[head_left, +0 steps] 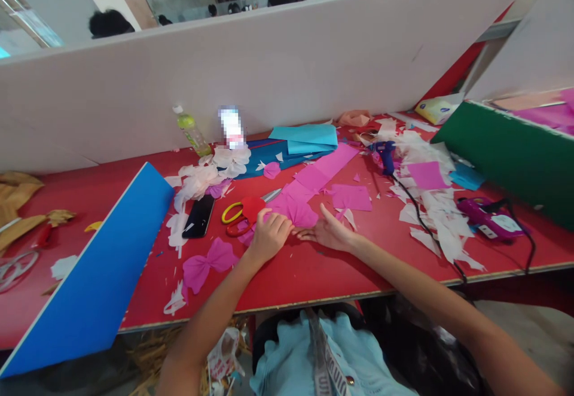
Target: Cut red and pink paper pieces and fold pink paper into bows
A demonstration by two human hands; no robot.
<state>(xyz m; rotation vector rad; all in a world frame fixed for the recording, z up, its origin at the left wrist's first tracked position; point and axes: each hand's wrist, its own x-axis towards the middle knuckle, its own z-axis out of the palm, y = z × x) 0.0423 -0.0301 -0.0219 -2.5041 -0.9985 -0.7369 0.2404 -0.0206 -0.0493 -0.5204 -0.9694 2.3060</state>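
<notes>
Near the middle of the red table, my left hand has its fingers curled on the lower edge of a gathered pink paper piece. My right hand meets it from the right, thumb raised and fingers stretched out, fingertips close to the left ones. Just behind the left hand lie scissors with yellow and red handles, blades partly over the pink paper. A pink paper bow rests to the left of my left forearm. A flat pink square lies beyond the right hand.
Blue board stands at left, green board at right. A black phone, a bottle and white paper flowers are back left. A blue glue gun, a purple one and white scraps lie right.
</notes>
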